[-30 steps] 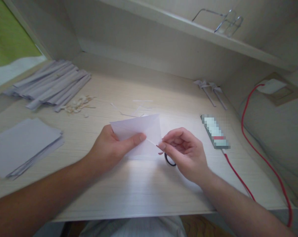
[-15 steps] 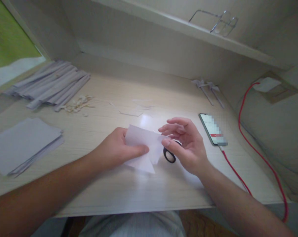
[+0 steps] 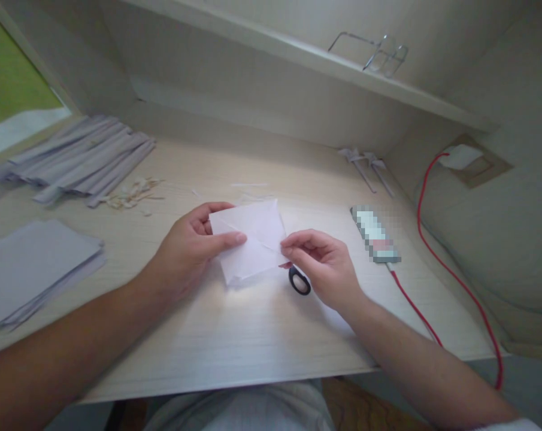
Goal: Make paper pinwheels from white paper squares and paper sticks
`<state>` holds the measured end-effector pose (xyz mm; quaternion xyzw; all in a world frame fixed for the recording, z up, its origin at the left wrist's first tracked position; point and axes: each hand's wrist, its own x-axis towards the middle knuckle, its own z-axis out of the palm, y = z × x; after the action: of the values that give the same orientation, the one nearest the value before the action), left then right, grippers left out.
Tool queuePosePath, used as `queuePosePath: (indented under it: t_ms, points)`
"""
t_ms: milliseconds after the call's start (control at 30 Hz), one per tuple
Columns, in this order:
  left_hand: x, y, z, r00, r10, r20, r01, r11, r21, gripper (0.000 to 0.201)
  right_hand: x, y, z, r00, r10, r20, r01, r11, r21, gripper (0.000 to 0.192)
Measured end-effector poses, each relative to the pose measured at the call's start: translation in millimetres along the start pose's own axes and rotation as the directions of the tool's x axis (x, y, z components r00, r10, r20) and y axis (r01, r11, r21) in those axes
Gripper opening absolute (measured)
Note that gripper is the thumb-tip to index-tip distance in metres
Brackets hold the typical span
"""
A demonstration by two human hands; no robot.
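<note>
White paper (image 3: 255, 242), probably light and easily creased, above the near desk (image 3: 185, 359): my left hand (image 3: 194, 242) pinches its left side, my right hand (image 3: 327, 263) its right corner; edges look the safest hold.

Left grip (image 3: 194, 242) partly hidden behind paper (image 3: 258, 224); phone screen (image 3: 373, 232) pixelated.

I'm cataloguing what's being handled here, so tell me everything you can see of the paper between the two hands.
The paper is white, thin-looking, smooth and roughly square. A faint diagonal line crosses it; whether that is crease or cut is unclear. It is held tilted over the desk, its broad face towards the camera. The left hand grips its left side, thumb on top; the right hand has its fingertips at the right edge.
</note>
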<state>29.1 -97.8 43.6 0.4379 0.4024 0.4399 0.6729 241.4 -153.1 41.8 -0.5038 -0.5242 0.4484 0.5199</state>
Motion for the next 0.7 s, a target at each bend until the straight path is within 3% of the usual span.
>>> queuePosePath:
  t_ms: [133,267,400,567,700]
  points:
    - [-1.5,-2.7,-1.4,0.986,-0.083,0.142,0.062,0.987,0.148,0.026,-2.7,0.1,4.5,1.0,0.022,-0.005,-0.022,0.999,0.043,0.012]
    - [-1.6,-5.1,-4.3,0.993,-0.037,0.109,0.007,0.964,0.266,0.028,-5.3,1.6,1.4,0.999,-0.006,0.047,0.004,0.999,0.044,0.008]
    - [0.9,-5.0,-5.6,0.992,-0.048,0.116,0.02,0.972,0.232,0.032,-5.7,1.2,-6.2,0.98,-0.118,0.16,0.126,0.991,-0.041,0.022]
    - [3.4,-2.9,-9.0,0.982,-0.061,0.176,0.024,0.979,0.202,0.038,-5.4,-6.1,-9.0,0.916,-0.317,0.245,0.373,0.899,-0.229,0.025]
    - [5.2,-2.8,-13.6,0.97,-0.082,0.23,0.043,0.985,0.168,0.04,-5.4,-9.0,-9.8,0.902,-0.324,0.286,0.4,0.877,-0.268,0.022]
